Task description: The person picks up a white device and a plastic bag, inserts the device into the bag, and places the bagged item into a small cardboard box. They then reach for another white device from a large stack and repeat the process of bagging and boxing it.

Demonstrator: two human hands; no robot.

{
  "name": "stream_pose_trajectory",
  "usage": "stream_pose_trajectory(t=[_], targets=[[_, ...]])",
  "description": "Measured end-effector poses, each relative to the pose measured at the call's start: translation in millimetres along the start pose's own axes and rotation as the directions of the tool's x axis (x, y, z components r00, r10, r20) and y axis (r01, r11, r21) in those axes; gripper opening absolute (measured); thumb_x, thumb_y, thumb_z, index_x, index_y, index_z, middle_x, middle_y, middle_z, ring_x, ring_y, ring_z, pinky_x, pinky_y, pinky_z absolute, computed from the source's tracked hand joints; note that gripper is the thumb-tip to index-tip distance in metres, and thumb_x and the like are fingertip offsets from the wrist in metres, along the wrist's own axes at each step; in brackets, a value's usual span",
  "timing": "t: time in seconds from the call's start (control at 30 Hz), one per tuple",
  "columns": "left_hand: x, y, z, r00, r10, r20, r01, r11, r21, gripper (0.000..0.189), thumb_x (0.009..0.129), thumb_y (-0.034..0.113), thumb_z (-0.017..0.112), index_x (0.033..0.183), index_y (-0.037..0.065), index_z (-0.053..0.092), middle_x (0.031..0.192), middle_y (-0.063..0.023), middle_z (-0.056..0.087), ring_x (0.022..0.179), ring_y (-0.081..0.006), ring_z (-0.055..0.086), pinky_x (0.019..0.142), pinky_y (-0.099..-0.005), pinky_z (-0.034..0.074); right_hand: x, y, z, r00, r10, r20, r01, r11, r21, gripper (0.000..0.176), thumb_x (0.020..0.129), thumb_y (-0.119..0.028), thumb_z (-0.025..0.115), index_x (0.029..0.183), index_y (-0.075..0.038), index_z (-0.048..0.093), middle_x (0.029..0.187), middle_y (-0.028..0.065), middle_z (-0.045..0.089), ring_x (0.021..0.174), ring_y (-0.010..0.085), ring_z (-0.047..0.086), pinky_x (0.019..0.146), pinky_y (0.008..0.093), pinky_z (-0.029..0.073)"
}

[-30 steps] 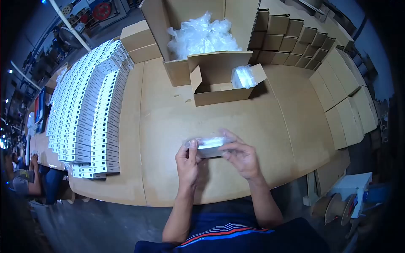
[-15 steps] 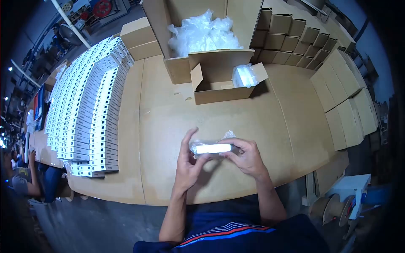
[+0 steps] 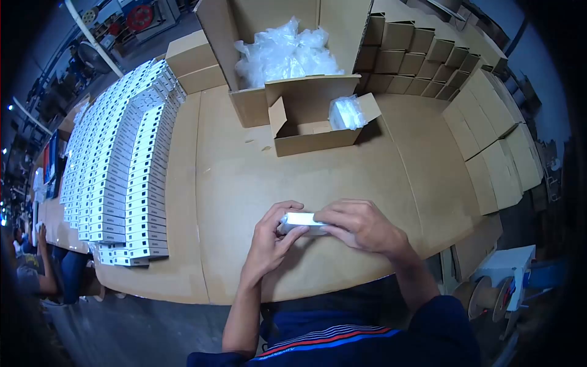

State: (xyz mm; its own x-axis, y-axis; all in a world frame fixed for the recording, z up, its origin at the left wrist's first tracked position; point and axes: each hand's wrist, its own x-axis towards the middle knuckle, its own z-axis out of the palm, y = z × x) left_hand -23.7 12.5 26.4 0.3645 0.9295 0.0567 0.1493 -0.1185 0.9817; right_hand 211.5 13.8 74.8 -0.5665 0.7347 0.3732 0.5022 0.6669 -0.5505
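Between my two hands, above the near part of the table, is a small white box [image 3: 302,219] with clear plastic wrap around it. My left hand [image 3: 270,238] grips its left end, thumb below and fingers curled behind. The fingers of my right hand [image 3: 354,223] are pressed on the box's right end and cover part of it. Beyond them stands an open brown carton [image 3: 315,143] with a plastic-wrapped packet [image 3: 347,114] inside at its right.
A large carton [image 3: 249,109] of clear plastic bags [image 3: 287,54] stands at the back. Stacked white boxes [image 3: 143,183] fill the left side. Brown cartons [image 3: 483,122] line the right and back right. A co-worker's arm [image 3: 44,257] shows at far left.
My right hand has moved over the top of the white box and covers more of it. The plastic that stuck up behind the box is no longer visible. The whole view has shifted slightly.
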Motion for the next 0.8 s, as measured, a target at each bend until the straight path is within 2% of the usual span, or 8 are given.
stream_pose_trajectory(t=[0.07, 0.17, 0.2, 0.3, 0.4, 0.43, 0.57, 0.8], targets=[[11, 7, 1, 1.0, -0.027, 0.006, 0.028, 0.997, -0.071, 0.043, 0.091, 0.005, 0.075, 0.131, 0.003, 0.059, 0.136, -0.0102, 0.056, 0.116, -0.0183, 0.06, 0.093, -0.0314, 0.053, 4, 2, -11, 0.998, 0.048, 0.031, -0.049, 0.998, 0.047, 0.026, 0.083, -0.004, 0.078, 0.108, -0.003, 0.07, 0.098, 0.0128, 0.072, 0.084, 0.0293, 0.07, 0.074, 0.0379, 0.057], [28, 25, 2, 0.985, -0.023, -0.169, 0.027, 0.999, 0.02, 0.059, 0.091, 0.013, 0.076, 0.143, 0.005, 0.05, 0.145, -0.0134, 0.049, 0.128, -0.0253, 0.055, 0.101, -0.0383, 0.051, 15, 6, -28, 0.954, 0.213, -0.212, -0.205, 0.977, 0.061, 0.025, 0.083, -0.003, 0.078, 0.106, -0.002, 0.069, 0.098, 0.0136, 0.071, 0.08, 0.0289, 0.07, 0.071, 0.038, 0.058], [38, 24, -6, 0.99, 0.029, -0.137, -0.005, 0.985, 0.173, 0.07, 0.092, 0.02, 0.075, 0.152, 0.009, 0.04, 0.152, -0.017, 0.042, 0.135, -0.0355, 0.049, 0.108, -0.0457, 0.046, 18, 14, -32, 0.924, 0.184, -0.336, -0.199, 0.98, -0.012, 0.024, 0.083, -0.001, 0.077, 0.106, 0.0, 0.068, 0.098, 0.0139, 0.07, 0.077, 0.027, 0.07, 0.065, 0.0353, 0.06], [68, 4, -14, 0.965, 0.227, -0.132, -0.123, 0.835, 0.536, 0.071, 0.093, 0.022, 0.073, 0.154, 0.012, 0.038, 0.153, -0.0198, 0.039, 0.134, -0.0426, 0.048, 0.109, -0.0479, 0.045, 38, 34, -24, 0.705, 0.288, -0.648, -0.29, 0.951, 0.108, 0.022, 0.084, 0.0, 0.076, 0.105, 0.001, 0.068, 0.097, 0.014, 0.068, 0.075, 0.0268, 0.07, 0.059, 0.0319, 0.061], [90, -16, -21, 0.968, 0.232, -0.097, -0.118, 0.759, 0.641, 0.073, 0.093, 0.02, 0.072, 0.157, 0.016, 0.036, 0.151, -0.0243, 0.037, 0.13, -0.0468, 0.05, 0.107, -0.0509, 0.046, 56, 65, -14, 0.647, 0.138, -0.75, -0.29, 0.954, -0.075, 0.024, 0.085, 0.0, 0.076, 0.107, 0.0, 0.065, 0.095, 0.0138, 0.066, 0.074, 0.0282, 0.069, 0.058, 0.0324, 0.062], [97, -19, -22, 0.97, 0.227, -0.088, -0.11, 0.73, 0.674, 0.074, 0.093, 0.02, 0.072, 0.157, 0.017, 0.036, 0.151, -0.025, 0.037, 0.128, -0.0468, 0.05, 0.106, -0.0513, 0.046, 62, 72, -12, 0.627, 0.071, -0.775, -0.294, 0.944, -0.151, 0.025, 0.085, 0.0, 0.076, 0.108, 0.0, 0.065, 0.095, 0.0139, 0.065, 0.074, 0.0287, 0.069, 0.058, 0.0332, 0.062], [107, -30, -20, 0.974, 0.205, -0.093, -0.078, 0.695, 0.715, 0.076, 0.092, 0.018, 0.071, 0.158, 0.015, 0.033, 0.149, -0.0254, 0.039, 0.121, -0.0461, 0.055, 0.103, -0.052, 0.048, 73, 101, -2, 0.669, 0.074, -0.739, -0.344, 0.913, -0.22, 0.026, 0.085, 0.001, 0.075, 0.108, 0.0, 0.064, 0.095, 0.0152, 0.065, 0.074, 0.0322, 0.068, 0.056, 0.0381, 0.06], [107, -28, -17, 0.954, 0.271, -0.126, -0.101, 0.688, 0.718, 0.075, 0.09, 0.012, 0.072, 0.156, 0.013, 0.036, 0.145, -0.0221, 0.044, 0.119, -0.042, 0.057, 0.102, -0.05, 0.05, 83, 121, -2, 0.707, 0.183, -0.683, -0.461, 0.851, -0.25, 0.02, 0.085, -0.003, 0.075, 0.102, 0.0, 0.065, 0.092, 0.0202, 0.066, 0.078, 0.0406, 0.068, 0.065, 0.0471, 0.055]])
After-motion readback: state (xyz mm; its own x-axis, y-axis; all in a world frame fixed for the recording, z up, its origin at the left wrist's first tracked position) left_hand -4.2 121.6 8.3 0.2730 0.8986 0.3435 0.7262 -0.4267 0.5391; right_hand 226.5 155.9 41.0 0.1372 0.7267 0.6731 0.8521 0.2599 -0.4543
